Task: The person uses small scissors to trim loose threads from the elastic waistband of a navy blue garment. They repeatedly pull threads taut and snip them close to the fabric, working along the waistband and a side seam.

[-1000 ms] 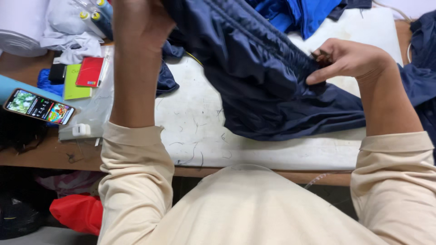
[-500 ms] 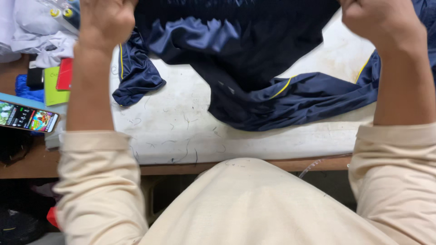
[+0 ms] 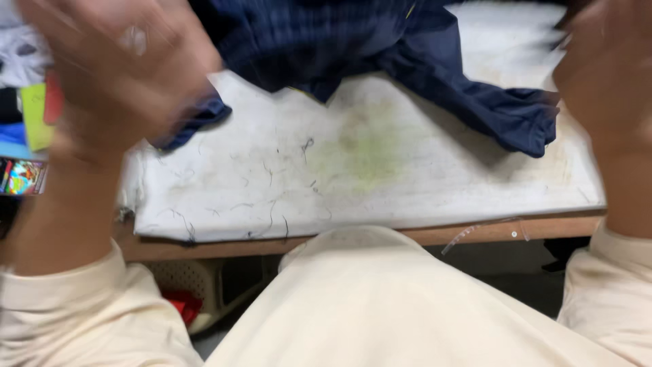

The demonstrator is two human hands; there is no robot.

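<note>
White, stained padding (image 3: 367, 170) sprinkled with dark thread scraps covers the worktable across the middle of the frame. Along the upper edge a dark navy garment (image 3: 380, 47) hangs bunched, one fold trailing down at right. Both hands are raised and blurred: the left hand (image 3: 112, 64) at upper left, the right hand (image 3: 608, 75) at upper right; whether either is pinching the cloth cannot be told. At far left lie a yellow-green card (image 3: 34, 115), a red card (image 3: 53, 98) and a phone (image 3: 24, 177) with a lit screen.
</note>
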